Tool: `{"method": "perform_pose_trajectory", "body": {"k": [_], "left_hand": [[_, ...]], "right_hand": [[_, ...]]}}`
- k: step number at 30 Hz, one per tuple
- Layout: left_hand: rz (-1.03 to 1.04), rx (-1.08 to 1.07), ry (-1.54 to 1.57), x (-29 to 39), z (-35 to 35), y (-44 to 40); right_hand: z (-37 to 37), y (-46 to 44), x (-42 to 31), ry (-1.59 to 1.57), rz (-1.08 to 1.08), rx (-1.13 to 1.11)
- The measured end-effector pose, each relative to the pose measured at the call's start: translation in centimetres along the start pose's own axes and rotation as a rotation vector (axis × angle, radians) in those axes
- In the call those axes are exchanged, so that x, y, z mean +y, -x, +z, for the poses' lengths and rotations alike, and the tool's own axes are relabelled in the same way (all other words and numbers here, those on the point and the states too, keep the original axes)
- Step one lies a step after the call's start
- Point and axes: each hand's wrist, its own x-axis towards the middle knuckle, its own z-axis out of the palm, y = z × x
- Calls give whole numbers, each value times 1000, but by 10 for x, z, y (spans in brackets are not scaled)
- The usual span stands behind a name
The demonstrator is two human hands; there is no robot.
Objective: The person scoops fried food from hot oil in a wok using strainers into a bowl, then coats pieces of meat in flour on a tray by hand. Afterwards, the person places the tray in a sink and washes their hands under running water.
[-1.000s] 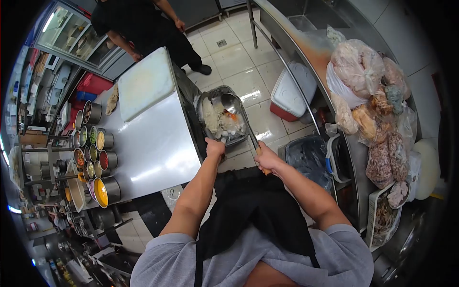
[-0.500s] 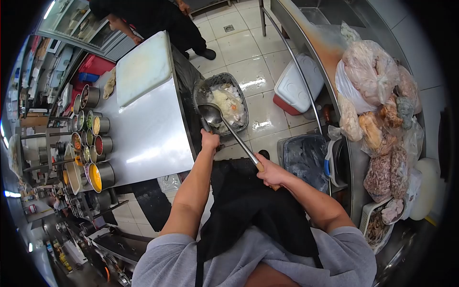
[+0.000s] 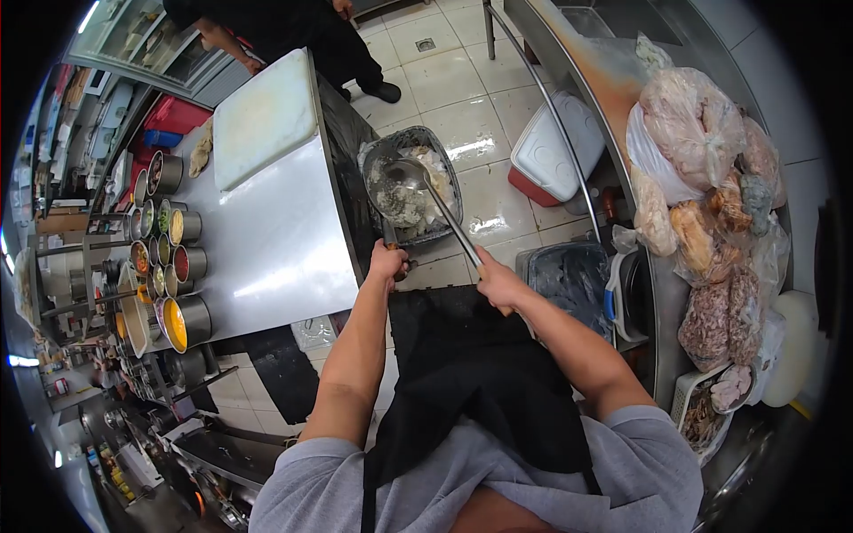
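My left hand (image 3: 388, 261) is closed round a dark handle at the near left side of a bin. That handle seems to belong to a metal pan (image 3: 377, 188) tilted over the bin; its outline is hard to separate. Whitish, rice-like food lies there. My right hand (image 3: 499, 282) grips the wooden end of a long metal ladle (image 3: 455, 226), whose round bowl is over the whitish food. The bin (image 3: 455, 173), lined with a dark bag, stands on the floor beside the steel table and holds pale scraps.
The steel table (image 3: 275, 240) at left bears a white cutting board (image 3: 267, 120) and several metal food pots (image 3: 187, 322). Behind it stands a person in black (image 3: 293, 35). A cooler (image 3: 560, 147), a dark tub (image 3: 565, 282) and a counter with bagged meat (image 3: 693, 124) are at right.
The ladle's bowl has moved up and right, away from the near left edge, over the food. My right hand has shifted slightly forward. The view has moved slightly.
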Motion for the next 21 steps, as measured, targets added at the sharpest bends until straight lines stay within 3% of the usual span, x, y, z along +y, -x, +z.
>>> {"method": "perform_pose_trajectory", "body": {"k": [6,11,13,14,18,20,21], "left_hand": [[-88,-88,167,13,0,10],[-140,-166,115,-2,-8,3],[-120,-109,99,-2,-9,11],[-106,-58,86,-1,-8,15],[-17,-4,-64,5,-5,15],[-42,-20,16,3,-2,14],[-55,-55,25,9,1,19]], "right_hand": [[-21,73,-14,-62,58,-200],[15,-3,-6,-1,70,-142],[27,-37,-3,145,-5,85],[26,-39,-2,140,-11,92],[16,-32,-13,-45,-25,73],[17,-30,-17,-152,29,12],[27,-38,-7,-172,-59,70]]}}
